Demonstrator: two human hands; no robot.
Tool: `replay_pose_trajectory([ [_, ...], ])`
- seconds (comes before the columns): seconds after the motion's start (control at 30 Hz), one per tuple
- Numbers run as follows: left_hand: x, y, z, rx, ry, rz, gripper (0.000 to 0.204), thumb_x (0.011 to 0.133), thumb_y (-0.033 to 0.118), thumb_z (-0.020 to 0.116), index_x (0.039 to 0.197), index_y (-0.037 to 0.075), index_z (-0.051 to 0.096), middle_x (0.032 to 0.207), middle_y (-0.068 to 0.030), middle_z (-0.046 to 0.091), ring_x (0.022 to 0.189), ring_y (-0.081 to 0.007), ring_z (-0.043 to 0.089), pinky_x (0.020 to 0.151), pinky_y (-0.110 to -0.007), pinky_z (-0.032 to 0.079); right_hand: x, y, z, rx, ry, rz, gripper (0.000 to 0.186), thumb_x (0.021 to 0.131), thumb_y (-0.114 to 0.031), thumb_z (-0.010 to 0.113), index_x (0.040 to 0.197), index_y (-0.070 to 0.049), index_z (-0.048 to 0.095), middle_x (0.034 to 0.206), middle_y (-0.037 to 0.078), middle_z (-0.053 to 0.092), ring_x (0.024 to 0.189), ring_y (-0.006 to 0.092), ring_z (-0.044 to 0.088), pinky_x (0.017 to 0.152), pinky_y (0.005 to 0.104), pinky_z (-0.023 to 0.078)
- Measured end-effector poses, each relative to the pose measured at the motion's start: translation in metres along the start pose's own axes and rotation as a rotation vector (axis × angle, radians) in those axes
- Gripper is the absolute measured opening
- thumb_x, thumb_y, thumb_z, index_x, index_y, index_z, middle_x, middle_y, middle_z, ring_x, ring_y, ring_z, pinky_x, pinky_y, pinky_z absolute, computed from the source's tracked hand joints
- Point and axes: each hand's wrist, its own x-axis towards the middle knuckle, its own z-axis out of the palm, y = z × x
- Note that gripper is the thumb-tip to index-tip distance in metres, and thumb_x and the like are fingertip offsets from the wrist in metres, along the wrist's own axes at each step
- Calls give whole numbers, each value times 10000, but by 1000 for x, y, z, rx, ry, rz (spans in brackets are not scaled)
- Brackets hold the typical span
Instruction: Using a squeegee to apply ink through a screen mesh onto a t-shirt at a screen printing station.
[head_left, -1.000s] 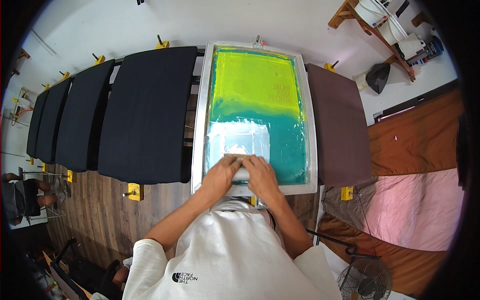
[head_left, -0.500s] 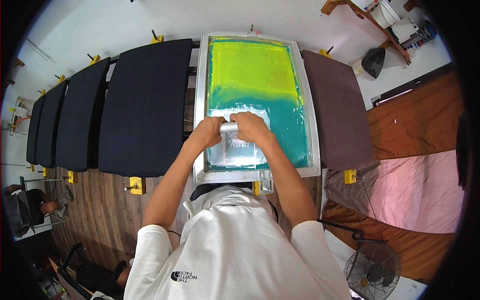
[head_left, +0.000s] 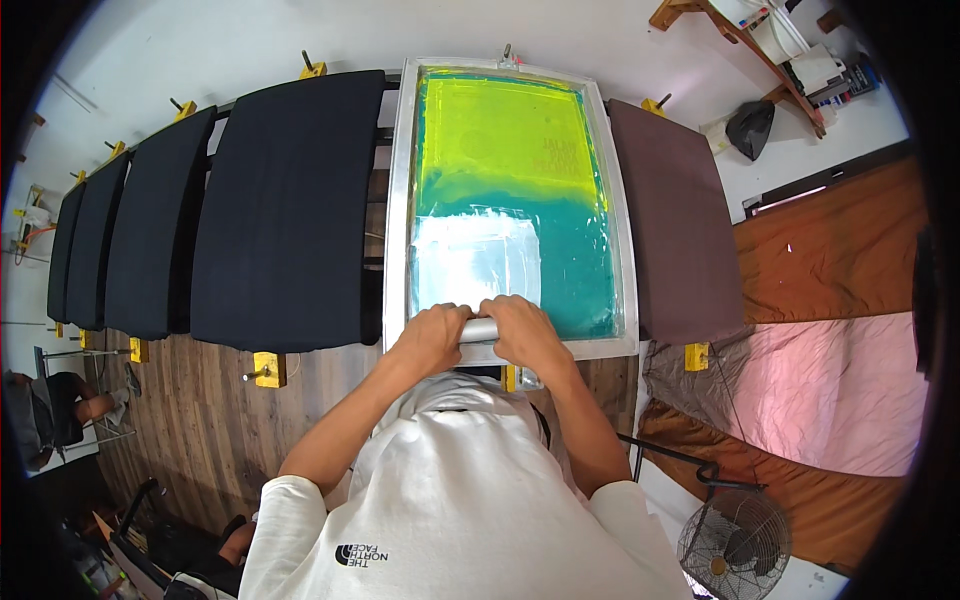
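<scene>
Both hands grip a squeegee (head_left: 479,331) with a rounded silver handle, near the front end of a screen printing frame (head_left: 625,240). My left hand (head_left: 434,337) closes round the handle's left part, and my right hand (head_left: 522,331) wraps the right part; a short stretch of handle shows between them. The blade is hidden under the hands. The frame's mesh (head_left: 575,265) is yellow-green at the far end and teal at the near end. Behind the squeegee, a whitish ink patch (head_left: 475,255) covers the mesh's near left area.
Black fabric-covered printing boards (head_left: 285,210) stand in a row to the left. A brownish-purple board (head_left: 675,225) is on the right. Yellow blocks (head_left: 269,369) with bolts sit at the board ends. A fan (head_left: 735,545) is at lower right; a seated person (head_left: 75,410) is at far left.
My hands have pulled the squeegee toward my body, from the middle of the patch to the frame's near end. White ink now covers the design that showed there before.
</scene>
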Motion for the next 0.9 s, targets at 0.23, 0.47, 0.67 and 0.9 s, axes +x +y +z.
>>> replay_pose_trajectory([
  [0.23,74,-24,-28,-29,-9,8,314,715,-27,652,1019,28,703,907,-229,713,866,-395,702,792,-433,564,59,24,-40,-81,9,41,282,674,34,642,941,-52,675,910,181,711,904,405,672,754,498,534],
  [0.47,65,-23,-5,-65,170,39,422,735,-92,602,1137,13,668,1062,-212,682,976,-402,661,886,-455,530,53,38,-13,-31,155,-56,359,674,92,639,1004,-41,602,997,194,615,983,423,573,867,484,483],
  [0.67,-20,5,30,-64,206,23,592,649,-135,628,1227,-10,601,1260,-238,593,1147,-388,598,986,-442,502,-22,9,34,57,216,-86,538,633,144,605,1150,-3,588,1200,196,577,1135,416,523,966,462,465],
  [0.9,23,-3,-7,0,215,73,316,704,-64,625,999,21,702,945,-187,700,871,-373,672,799,-465,534,17,14,-16,-27,63,-57,473,655,86,633,1113,-34,635,1066,168,638,1030,393,589,913,463,490],
])
